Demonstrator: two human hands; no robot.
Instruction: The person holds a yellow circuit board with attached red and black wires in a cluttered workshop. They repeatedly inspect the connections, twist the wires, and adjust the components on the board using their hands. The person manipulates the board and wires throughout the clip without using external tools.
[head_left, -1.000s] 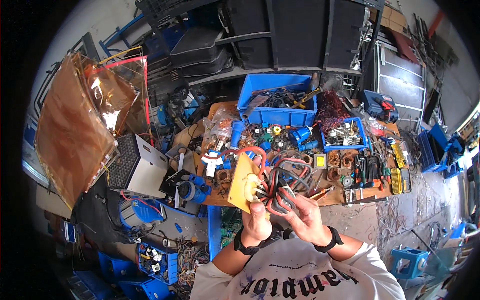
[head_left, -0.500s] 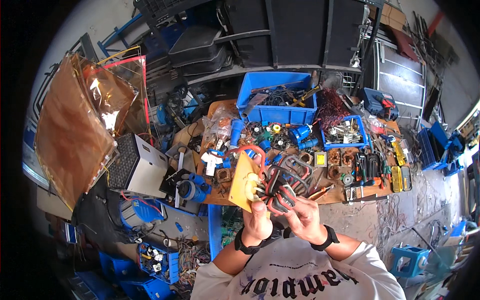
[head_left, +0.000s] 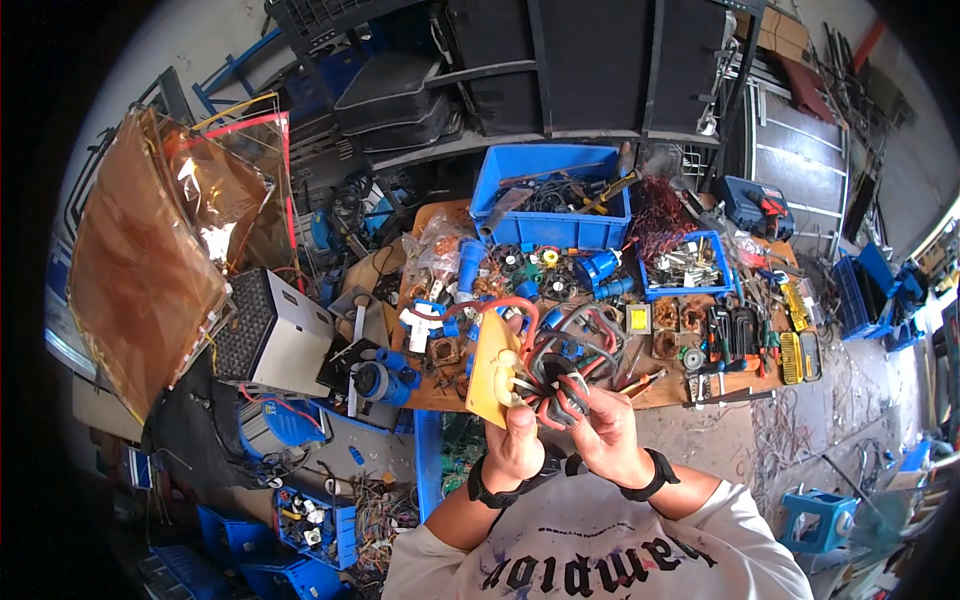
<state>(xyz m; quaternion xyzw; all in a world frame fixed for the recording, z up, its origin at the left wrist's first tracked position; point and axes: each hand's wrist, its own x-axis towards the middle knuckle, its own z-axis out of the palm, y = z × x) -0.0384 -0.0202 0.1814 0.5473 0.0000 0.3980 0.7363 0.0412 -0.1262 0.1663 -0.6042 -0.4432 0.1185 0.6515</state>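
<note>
My left hand [head_left: 517, 445] is closed on the lower edge of a flat yellow board [head_left: 486, 370], which is held upright and has a cream-coloured fitting on its face. Thick red and black wires run from it into a coiled, ring-shaped bundle [head_left: 558, 390]. My right hand [head_left: 607, 430] grips that bundle with thumb and fingers. Red wire arches over the top of the board, and looser grey and red loops hang behind the bundle. Some fingers of both hands are hidden behind these things.
A wooden bench [head_left: 748, 385] holds loose parts, blue fittings, hand tools [head_left: 735, 340], a large blue bin [head_left: 550, 225] and a smaller blue tray [head_left: 680, 290]. Brown translucent sheets [head_left: 140, 270] and a white metal case [head_left: 280, 330] stand left. Crates [head_left: 315, 520] lie below.
The board and wire bundle have shifted slightly right and turned a little. Both hands keep their hold, with small shifts of the right fingers on the wires.
</note>
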